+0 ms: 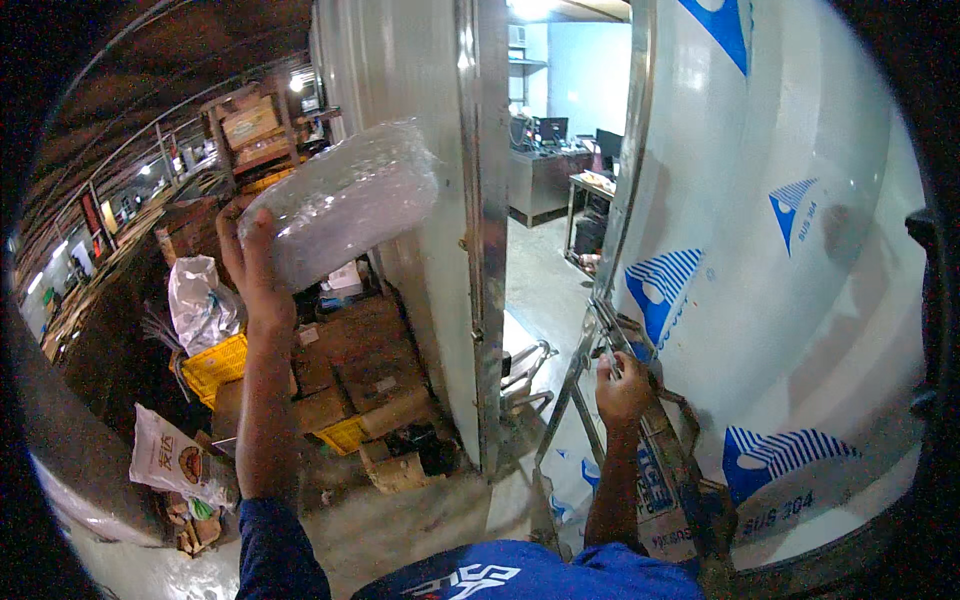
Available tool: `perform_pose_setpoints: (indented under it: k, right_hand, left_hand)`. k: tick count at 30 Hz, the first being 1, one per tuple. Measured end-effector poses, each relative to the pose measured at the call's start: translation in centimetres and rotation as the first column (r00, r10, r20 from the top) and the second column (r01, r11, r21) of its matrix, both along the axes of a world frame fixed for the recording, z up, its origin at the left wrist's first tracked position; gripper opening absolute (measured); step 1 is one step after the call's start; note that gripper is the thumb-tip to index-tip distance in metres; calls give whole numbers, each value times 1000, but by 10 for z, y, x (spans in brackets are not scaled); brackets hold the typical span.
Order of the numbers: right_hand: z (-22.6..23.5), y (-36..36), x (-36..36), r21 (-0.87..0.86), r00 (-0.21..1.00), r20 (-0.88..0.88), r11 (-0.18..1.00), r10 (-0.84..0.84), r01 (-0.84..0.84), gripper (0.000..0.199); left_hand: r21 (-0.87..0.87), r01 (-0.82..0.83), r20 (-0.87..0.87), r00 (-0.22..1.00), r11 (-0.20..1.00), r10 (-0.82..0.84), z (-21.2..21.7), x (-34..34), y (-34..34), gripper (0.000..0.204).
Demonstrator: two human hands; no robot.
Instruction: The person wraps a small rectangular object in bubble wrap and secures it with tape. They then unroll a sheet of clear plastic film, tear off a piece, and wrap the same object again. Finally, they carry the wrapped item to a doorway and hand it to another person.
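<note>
Raised at the left, my left hand (255, 250) has its fingers wrapped round one end of a bulky, clear plastic-wrapped package (350, 205). The package is shiny and pale, tilted up toward its right end, and its contents cannot be made out. Lower and to the right, my right hand (622, 388) is closed by the top of a folding metal stepladder (567, 410). A small grey piece shows at its fingertips; whether it is part of the ladder I cannot tell.
An open doorway (550, 270) leads to an office with desks. White film with blue markings covers the curved panel (780, 330) on the right. Stacked cardboard boxes (370, 350), a yellow crate (215, 368) and a printed sack (175, 458) crowd the left side.
</note>
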State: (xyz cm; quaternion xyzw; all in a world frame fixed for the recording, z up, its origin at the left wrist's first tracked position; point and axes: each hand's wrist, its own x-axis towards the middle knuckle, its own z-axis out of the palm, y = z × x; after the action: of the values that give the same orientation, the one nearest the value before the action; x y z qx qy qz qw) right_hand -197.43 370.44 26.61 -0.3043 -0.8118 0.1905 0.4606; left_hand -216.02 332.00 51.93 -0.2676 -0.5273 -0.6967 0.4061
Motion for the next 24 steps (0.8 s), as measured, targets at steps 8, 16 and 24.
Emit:
perform_pose_setpoints:
  k: [8,16,24]
  right_hand:
    - [21,-2,10,-66,996,88,998,3,3,34]
    - [14,6,-1,-154,995,-34,984,89,-93,28]
    - [9,7,-11,-5,996,83,999,36,-35,26]
  left_hand:
    - [-193,-144,-42,990,971,138,-37,47,75,39]
    - [404,572,446,558,714,-700,-120,26,164,41]
    - [442,703,532,295,557,-794,-140,25,202,78]
